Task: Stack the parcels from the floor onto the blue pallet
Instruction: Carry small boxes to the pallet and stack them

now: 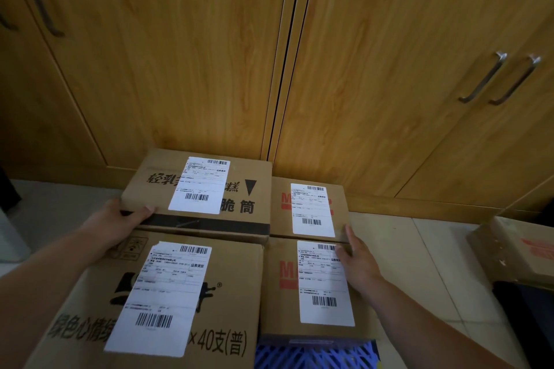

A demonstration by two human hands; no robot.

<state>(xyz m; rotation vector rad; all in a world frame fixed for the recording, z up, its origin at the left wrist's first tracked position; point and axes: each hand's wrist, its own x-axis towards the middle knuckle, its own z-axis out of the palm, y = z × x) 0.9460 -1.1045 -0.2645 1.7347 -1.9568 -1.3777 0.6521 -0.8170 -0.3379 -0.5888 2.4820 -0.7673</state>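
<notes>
Cardboard under both hands. Fingers of the left hand curled over the near left edge of the far-left parcel, thumb on its top, gripping it at centre left of the frame. Right hand lay flat, fingers straight and relaxed, grasping nothing, resting along the right edge of the near-right parcel where it met the far-right parcel.

Four parcels sat in a two-by-two block across the lower half of the frame, each with a white shipping label and barcodes on top. Far-left parcel carried black Chinese print, a black downward triangle and a dark tape strip along its near edge; it sat higher than its right-hand neighbour. Near-left parcel, largest in view, bore black print reading "×40" with Chinese characters. Both right-hand parcels showed red lettering partly hidden by their labels.

Blue pallet showed as a lattice strip at bottom centre, just under the near edge of the near-right parcel.

Another parcel with red print sat apart at the right edge of the frame; what it rested on could not be told. Pale tiled floor between it and the block. Wooden cupboard doors with metal bar handles filled the upper frame, directly behind the parcels.
</notes>
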